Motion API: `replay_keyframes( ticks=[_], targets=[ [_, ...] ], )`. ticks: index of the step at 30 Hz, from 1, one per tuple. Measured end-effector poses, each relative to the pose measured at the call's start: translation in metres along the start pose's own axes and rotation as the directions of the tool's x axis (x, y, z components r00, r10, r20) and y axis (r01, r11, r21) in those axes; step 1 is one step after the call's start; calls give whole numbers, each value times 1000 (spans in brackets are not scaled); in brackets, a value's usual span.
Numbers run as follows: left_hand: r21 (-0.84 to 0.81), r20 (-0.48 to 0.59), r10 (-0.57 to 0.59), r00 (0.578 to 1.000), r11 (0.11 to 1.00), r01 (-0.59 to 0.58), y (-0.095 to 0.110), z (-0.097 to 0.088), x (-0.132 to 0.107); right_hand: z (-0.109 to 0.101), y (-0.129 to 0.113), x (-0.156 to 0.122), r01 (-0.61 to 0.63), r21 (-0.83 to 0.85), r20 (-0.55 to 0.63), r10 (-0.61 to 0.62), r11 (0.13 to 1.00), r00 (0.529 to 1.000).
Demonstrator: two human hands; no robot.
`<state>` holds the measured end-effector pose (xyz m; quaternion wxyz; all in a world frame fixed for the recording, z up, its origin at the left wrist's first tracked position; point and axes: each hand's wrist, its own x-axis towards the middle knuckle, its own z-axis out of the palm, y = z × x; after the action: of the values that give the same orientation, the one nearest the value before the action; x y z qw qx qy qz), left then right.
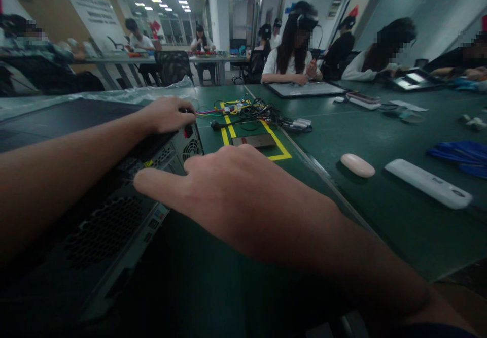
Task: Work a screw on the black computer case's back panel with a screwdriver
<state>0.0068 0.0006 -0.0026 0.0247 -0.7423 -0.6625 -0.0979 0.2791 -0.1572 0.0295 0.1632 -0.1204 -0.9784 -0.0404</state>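
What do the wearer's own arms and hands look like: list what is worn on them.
The left hand and right hand are bare: no gloves, rings, watch or bands show. Both forearms are unsleeved as far as the frame reaches. A dark blue edge by the right elbow may be a sleeve; too cropped to tell.

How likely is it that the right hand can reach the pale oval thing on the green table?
Probably yes: the right hand hovers beside the computer case, and only bare green table lies between it and the pale oval thing.
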Motion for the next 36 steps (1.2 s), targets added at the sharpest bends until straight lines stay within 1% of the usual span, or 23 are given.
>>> replay_keyframes(
  ticks=[3,8,13,18,24,33,36],
  targets=[
    [1,-7,5,1000,1000,-5,-1,1,1,-1,1,0,-3,31,20,3,1000,1000],
    [-6,-2,16,1000,1000,-16,-2,2,1,-3,-2,0,-44,7,55,43,999,998],
    [-4,-14,10,1000,1000,-11,-6,5,3,-5,-5,2,-90,20,106,87,996,991],
    [-4,-20,6,1000,1000,-6,-6,5,3,-4,-5,0,-90,18,67,88,996,994],
    [-1,-11,-2,1000,1000,2,-6,4,3,-2,-3,0,-73,21,47,72,997,996],
    [-15,-26,6,1000,1000,-7,-8,7,4,-1,-2,0,-80,17,64,79,997,995],
    [0,-12,4,1000,1000,-4,-4,4,3,-1,-1,-2,-51,49,48,49,997,998]
  ],
)
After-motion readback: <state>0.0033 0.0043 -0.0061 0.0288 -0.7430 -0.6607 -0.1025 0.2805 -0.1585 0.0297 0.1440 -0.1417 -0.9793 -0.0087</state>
